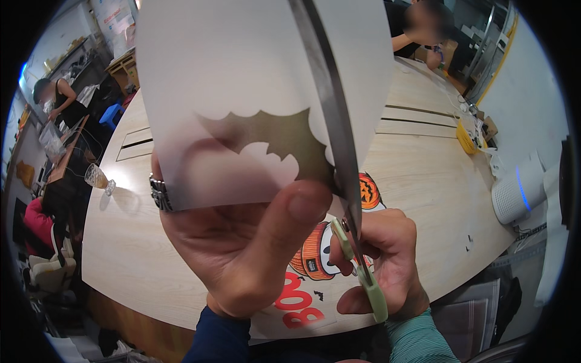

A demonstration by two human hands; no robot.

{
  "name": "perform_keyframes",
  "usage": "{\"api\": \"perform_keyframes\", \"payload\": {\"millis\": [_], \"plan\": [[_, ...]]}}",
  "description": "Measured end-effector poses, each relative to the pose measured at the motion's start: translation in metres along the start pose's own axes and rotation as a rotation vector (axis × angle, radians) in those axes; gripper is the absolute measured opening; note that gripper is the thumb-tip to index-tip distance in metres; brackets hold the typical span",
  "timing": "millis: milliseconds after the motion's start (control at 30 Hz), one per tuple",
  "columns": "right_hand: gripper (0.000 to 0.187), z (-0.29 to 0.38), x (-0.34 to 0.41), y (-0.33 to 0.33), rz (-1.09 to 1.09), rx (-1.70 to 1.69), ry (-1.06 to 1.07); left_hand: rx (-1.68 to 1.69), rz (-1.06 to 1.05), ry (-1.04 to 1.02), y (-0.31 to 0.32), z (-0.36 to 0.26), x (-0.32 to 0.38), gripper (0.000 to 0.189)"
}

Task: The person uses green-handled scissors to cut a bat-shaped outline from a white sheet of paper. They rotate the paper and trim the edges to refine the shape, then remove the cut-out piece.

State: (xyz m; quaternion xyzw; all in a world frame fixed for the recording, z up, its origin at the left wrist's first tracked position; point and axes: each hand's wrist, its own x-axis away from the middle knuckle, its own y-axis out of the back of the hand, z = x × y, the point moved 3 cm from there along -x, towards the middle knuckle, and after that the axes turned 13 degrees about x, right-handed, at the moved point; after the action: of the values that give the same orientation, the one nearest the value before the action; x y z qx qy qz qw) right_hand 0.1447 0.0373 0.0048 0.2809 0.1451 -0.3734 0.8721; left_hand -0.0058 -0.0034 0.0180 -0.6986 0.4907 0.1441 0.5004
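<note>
My left hand (245, 258) pinches a sheet of white paper (218, 54) close to the camera, thumb in front and fingers behind it. A dark bat-like shape with scalloped edges (277, 127) shows on the paper, just above the thumb. My right hand (397, 254) grips scissors (333, 90) by their pale green handles. One long blade runs up across the front of the paper, right of the dark shape; the other blade is hidden. Below my hands lies a printed sheet (304, 306) with red lettering, small bats and a cartoon figure in an orange knit hat (308, 261).
The wooden table (150, 258) bears a glass goblet (100, 179) at left and a filled yellow basket (467, 136) at far right. A white cylindrical appliance (517, 195) stands by the right wall. Other people are across the table (399, 43) and at left (68, 97).
</note>
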Motion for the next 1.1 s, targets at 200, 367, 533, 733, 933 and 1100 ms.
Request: {"api": "perform_keyframes", "payload": {"millis": [200, 367, 533, 733, 933, 1100], "plan": [[0.036, -0.002, 0.002, 0.0, 0.006, 0.022, 0.041, -0.143, 0.018, -0.011, -0.003, -0.003, 0.003, 0.029], [0.035, 0.0, 0.001, 0.0, -0.002, 0.014, 0.047, -0.139, 0.086, -0.032, -0.004, -0.007, 0.004, 0.014], [0.034, -0.001, 0.002, 0.001, 0.006, 0.027, 0.033, -0.036, 0.037, 0.015, -0.005, -0.007, 0.003, 0.014], [0.032, -0.001, 0.002, 0.002, -0.025, 0.047, -0.004, 0.133, 0.036, 0.031, -0.002, -0.006, 0.004, 0.024], [0.04, 0.001, 0.0, 0.002, -0.04, 0.059, -0.024, 0.195, 0.125, 0.064, -0.002, -0.008, 0.001, 0.03], [0.064, -0.004, 0.003, 0.001, -0.05, 0.119, -0.068, 0.18, 0.078, 0.067, 0.0, -0.006, 0.002, 0.037]]}}
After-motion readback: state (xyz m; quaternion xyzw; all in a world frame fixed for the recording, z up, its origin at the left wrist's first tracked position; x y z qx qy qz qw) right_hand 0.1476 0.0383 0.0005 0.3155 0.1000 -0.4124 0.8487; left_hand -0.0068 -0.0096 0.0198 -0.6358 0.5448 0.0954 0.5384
